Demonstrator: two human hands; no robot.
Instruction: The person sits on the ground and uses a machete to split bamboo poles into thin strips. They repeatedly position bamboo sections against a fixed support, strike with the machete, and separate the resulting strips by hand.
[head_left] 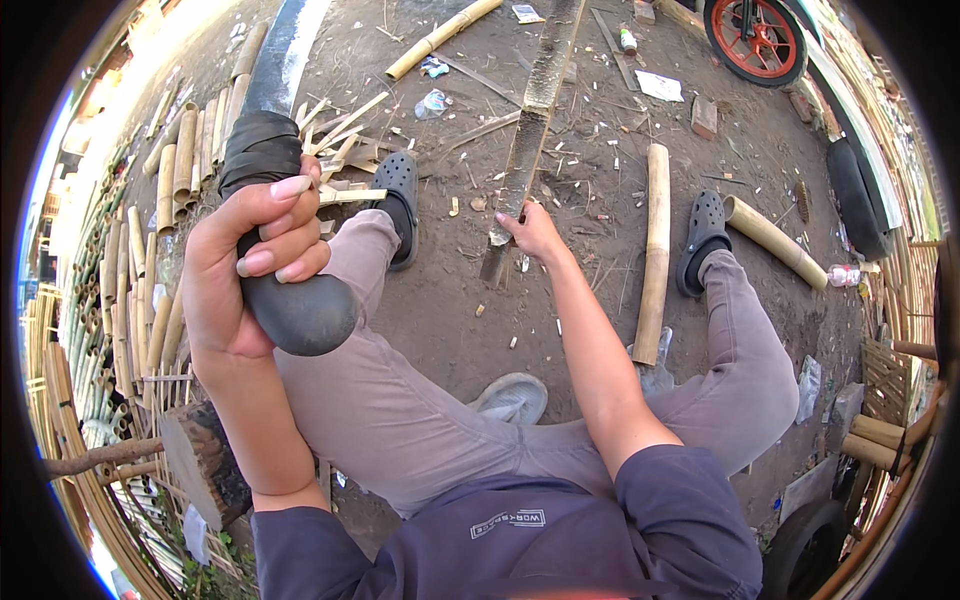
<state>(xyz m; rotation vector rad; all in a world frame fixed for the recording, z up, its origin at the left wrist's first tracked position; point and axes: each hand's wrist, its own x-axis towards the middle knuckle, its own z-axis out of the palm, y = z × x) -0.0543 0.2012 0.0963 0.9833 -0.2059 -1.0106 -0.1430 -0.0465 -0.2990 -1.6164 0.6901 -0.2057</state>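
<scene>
My left hand (265, 235) is raised at the left, its fingers wrapped round the black handle of a large machete (285, 60). The handle has dark wrapping near the blade and a rounded, bulbous butt. Its wide blade points away from me and runs out of view at the top. Lower and near the middle, my right hand (535, 232) grips the near end of a long, narrow, weathered strip of wood (540, 95). That strip slants away over the dirt and leaves the top edge. My thumb shows on it; the other fingers are partly hidden.
Bamboo lengths (655, 250) lie between and beside my feet, with another bamboo piece (775, 240) at the right. Split slivers (345, 130) and stacked bamboo (185, 160) fill the left, near a log block (205, 465). A brick (704, 117), tyre (855, 200) and orange-rimmed wheel (755, 40) stand right.
</scene>
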